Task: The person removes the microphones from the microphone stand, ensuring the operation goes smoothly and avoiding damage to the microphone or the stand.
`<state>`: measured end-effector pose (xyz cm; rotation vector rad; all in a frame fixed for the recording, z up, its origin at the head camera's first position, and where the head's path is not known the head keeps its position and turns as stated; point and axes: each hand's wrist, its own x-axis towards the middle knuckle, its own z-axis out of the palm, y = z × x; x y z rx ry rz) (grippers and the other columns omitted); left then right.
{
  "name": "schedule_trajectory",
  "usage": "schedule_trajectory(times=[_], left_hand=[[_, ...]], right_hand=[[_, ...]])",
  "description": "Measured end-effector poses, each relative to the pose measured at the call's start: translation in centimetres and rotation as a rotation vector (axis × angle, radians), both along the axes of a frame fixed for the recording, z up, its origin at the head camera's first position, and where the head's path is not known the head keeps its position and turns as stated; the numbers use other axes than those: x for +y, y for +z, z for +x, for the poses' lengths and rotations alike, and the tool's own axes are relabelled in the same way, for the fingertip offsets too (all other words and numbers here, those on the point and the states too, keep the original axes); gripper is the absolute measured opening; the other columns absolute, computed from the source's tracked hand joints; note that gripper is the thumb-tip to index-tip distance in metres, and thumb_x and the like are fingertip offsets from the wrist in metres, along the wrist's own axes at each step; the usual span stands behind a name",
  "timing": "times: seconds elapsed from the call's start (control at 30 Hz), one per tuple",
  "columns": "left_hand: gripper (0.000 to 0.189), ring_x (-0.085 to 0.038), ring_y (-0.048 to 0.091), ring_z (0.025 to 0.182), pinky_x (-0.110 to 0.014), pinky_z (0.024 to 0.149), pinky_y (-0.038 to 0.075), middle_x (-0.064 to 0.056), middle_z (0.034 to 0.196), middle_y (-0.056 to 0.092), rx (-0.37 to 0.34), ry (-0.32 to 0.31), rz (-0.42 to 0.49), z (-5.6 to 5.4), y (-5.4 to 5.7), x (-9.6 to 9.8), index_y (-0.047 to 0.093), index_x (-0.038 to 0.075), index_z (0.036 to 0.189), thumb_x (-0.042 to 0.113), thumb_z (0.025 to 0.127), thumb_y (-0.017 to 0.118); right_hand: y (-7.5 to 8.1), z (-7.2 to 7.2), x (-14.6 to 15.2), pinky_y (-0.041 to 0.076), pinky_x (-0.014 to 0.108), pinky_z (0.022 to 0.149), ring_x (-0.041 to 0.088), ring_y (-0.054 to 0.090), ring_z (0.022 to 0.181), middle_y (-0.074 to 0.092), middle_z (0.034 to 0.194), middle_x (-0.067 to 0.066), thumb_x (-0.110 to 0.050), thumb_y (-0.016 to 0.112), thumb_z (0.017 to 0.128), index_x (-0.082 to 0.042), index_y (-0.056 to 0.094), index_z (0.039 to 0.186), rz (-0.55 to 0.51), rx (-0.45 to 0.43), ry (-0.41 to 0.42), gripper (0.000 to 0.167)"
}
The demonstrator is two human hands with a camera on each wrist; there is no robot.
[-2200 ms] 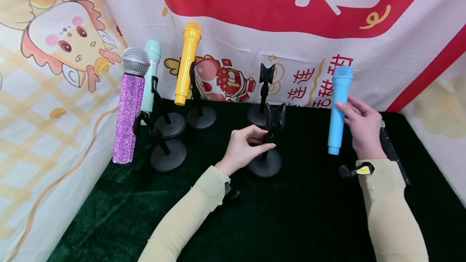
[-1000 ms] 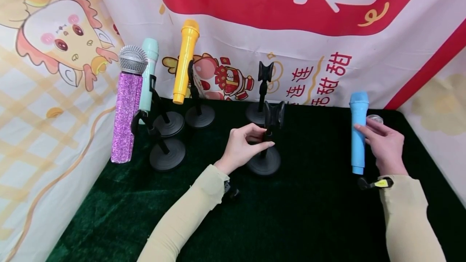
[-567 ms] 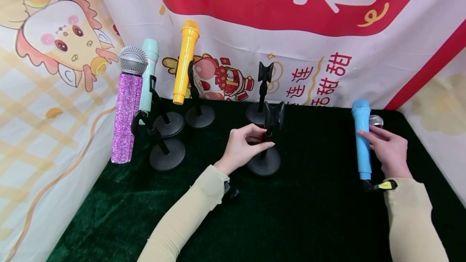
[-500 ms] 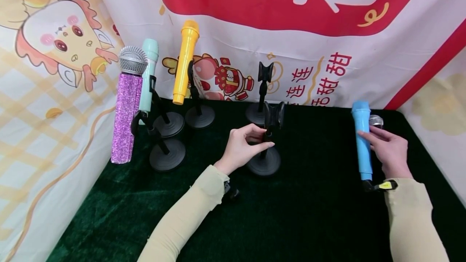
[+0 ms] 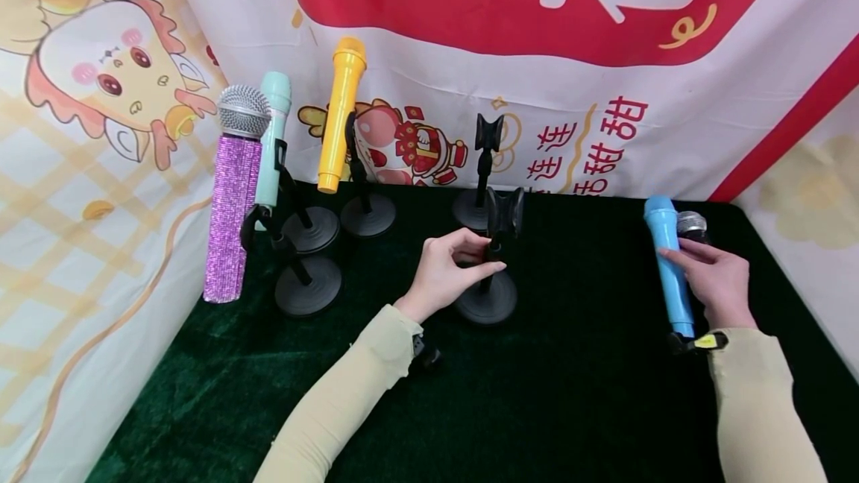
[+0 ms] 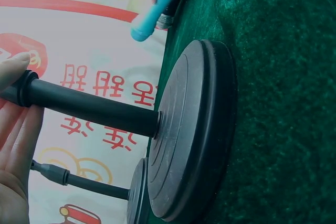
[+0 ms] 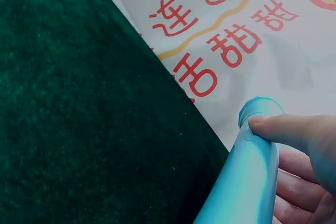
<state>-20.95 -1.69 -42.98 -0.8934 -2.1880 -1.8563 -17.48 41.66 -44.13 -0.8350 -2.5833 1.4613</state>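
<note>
My left hand [image 5: 446, 274] pinches the post of a black microphone stand with an empty cradle [image 5: 505, 215]. In the left wrist view, thumb and fingers sit around the collar of the post [image 6: 94, 106], and its round base [image 6: 194, 135] rests on the cloth. At the right, my right hand [image 5: 718, 282] holds a light blue microphone [image 5: 669, 274], its head tilted to the left. The thumb lies along the blue body [image 7: 241, 177] in the right wrist view. Just behind that hand shows the silver mesh head of a dark microphone [image 5: 691, 223], its body mostly hidden.
On stands at the left are a glittery purple microphone [image 5: 233, 218], a mint one [image 5: 274, 144] and a yellow one [image 5: 342, 118]. Another stand with an empty cradle [image 5: 488, 133] is at the back. Dark green cloth [image 5: 557, 393] covers the table; a printed backdrop [image 5: 416, 43] hangs behind.
My right hand has carried the blue microphone right and nearer, lowering it beside the dark microphone; its head now leans left. My left hand keeps its hold on the stand.
</note>
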Motion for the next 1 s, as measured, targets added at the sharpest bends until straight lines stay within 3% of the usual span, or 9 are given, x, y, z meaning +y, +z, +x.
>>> schedule_trajectory(times=[0.1,0.23,0.53,0.8,1.0], left_hand=[[0.025,-0.010,0.072,0.086,-0.029,0.078,0.060,0.006,0.103,0.074,-0.001,0.002,-0.002,0.05,-0.02,0.00,0.073,0.014,0.106,0.020,0.085,0.086],[0.024,-0.010,0.072,0.086,-0.029,0.078,0.060,0.006,0.103,0.074,-0.006,0.000,-0.004,0.12,0.02,0.01,0.073,0.015,0.106,0.020,0.086,0.085],[0.024,-0.009,0.072,0.086,-0.029,0.078,0.060,0.006,0.103,0.074,0.003,0.003,-0.006,0.07,-0.01,0.04,0.073,0.015,0.106,0.018,0.086,0.086],[0.025,-0.010,0.073,0.086,-0.029,0.078,0.060,0.006,0.102,0.074,-0.006,0.003,-0.002,0.05,0.01,0.02,0.073,0.014,0.106,0.020,0.086,0.085],[0.024,-0.010,0.073,0.086,-0.029,0.078,0.060,0.006,0.102,0.074,0.005,0.004,0.000,0.00,-0.04,0.04,0.073,0.014,0.106,0.018,0.085,0.086]], right_hand=[[-0.22,-0.06,-0.02,0.043,0.029,0.080,0.027,0.046,0.121,0.063,0.137,0.002,-0.065,0.072,0.084,-0.012,0.053,0.148,0.040,-0.008,0.008,0.086],[-0.32,0.04,-0.20,0.043,0.029,0.077,0.031,0.043,0.123,0.049,0.151,0.018,-0.065,0.070,0.086,-0.010,0.054,0.147,0.084,-0.011,0.015,0.085],[-0.46,0.42,-0.60,0.043,0.037,0.072,0.039,0.045,0.117,0.043,0.149,0.030,-0.063,0.066,0.090,-0.003,0.058,0.141,0.206,-0.023,0.056,0.079],[-0.44,0.57,-0.78,0.041,0.041,0.075,0.045,0.040,0.122,0.041,0.150,0.032,-0.064,0.064,0.091,-0.002,0.057,0.142,0.210,-0.027,0.064,0.082],[-0.32,0.42,-0.84,0.042,0.032,0.074,0.041,0.049,0.126,0.060,0.135,0.021,-0.061,0.067,0.090,-0.002,0.061,0.139,0.264,0.022,0.043,0.077]])
